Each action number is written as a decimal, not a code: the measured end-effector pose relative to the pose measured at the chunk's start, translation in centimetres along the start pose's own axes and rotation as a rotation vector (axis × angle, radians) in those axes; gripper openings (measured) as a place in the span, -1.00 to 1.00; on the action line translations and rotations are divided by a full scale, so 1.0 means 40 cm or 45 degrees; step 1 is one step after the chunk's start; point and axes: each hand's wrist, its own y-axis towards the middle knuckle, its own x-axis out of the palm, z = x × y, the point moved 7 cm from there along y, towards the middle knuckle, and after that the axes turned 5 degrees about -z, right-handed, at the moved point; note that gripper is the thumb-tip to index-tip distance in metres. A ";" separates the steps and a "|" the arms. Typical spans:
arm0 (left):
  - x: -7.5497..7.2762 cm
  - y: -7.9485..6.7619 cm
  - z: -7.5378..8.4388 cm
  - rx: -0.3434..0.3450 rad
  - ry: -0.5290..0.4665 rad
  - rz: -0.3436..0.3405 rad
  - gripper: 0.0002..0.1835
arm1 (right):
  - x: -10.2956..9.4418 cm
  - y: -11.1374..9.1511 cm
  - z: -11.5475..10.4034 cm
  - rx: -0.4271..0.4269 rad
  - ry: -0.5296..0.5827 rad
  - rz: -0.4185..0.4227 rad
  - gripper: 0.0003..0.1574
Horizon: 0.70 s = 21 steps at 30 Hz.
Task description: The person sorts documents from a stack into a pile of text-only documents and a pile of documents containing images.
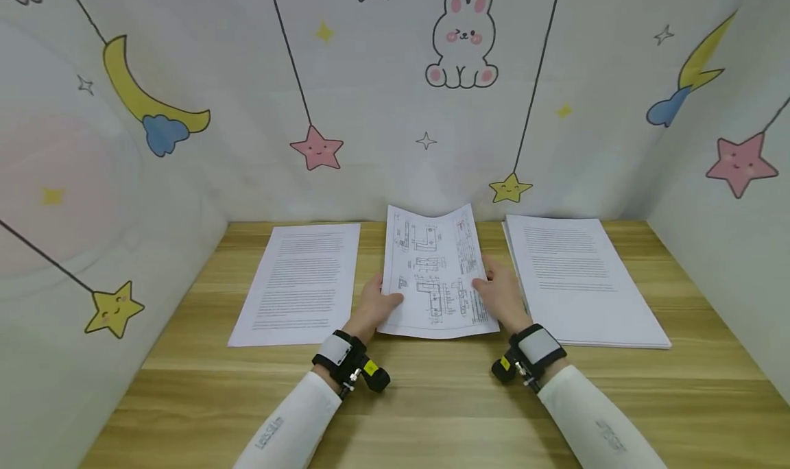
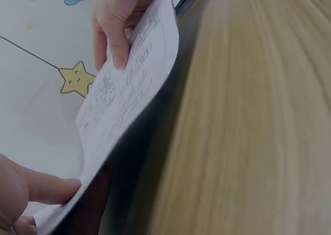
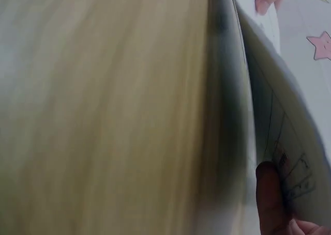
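Head view: a white paper sheet printed with black technical drawings [image 1: 426, 263] is held up, bowed, at the middle of the light-brown wood-grain table [image 1: 432, 400]. The left hand [image 1: 375, 306] pinches its left edge, thumb on the printed face; the right hand [image 1: 501, 292] pinches its right edge likewise. Left of it lies a white page of printed text [image 1: 302, 284]; to the right, a stack of white printed pages [image 1: 574, 277].

Left wrist view: the left thumb presses the sheet's near edge, fingertips partly hidden; the right hand grips farther off.

Right wrist view: right-hand fingers touch the curved paper, partly cut off by the frame.
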 end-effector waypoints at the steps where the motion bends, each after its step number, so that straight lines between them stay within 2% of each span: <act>1: -0.004 0.002 -0.007 -0.001 0.028 -0.002 -0.49 | 0.007 0.001 -0.005 -0.005 -0.038 0.000 -0.24; 4: -0.012 0.005 -0.016 0.003 0.105 -0.006 -0.50 | 0.020 0.004 -0.021 -0.036 -0.179 -0.001 -0.26; 9: -0.027 0.005 -0.008 0.003 0.362 0.027 -0.54 | 0.028 0.010 -0.032 -0.064 -0.416 -0.047 -0.36; 14: -0.051 0.000 0.003 -0.021 0.632 0.111 -0.58 | 0.020 0.008 -0.018 -0.022 -0.494 -0.126 -0.50; 17: -0.064 -0.004 0.011 -0.022 0.752 0.171 -0.67 | -0.009 -0.007 -0.016 -0.029 -0.524 -0.130 -0.44; 21: -0.075 -0.013 0.034 0.013 0.900 0.251 -0.67 | -0.076 -0.036 -0.018 -0.053 -0.547 -0.038 -0.31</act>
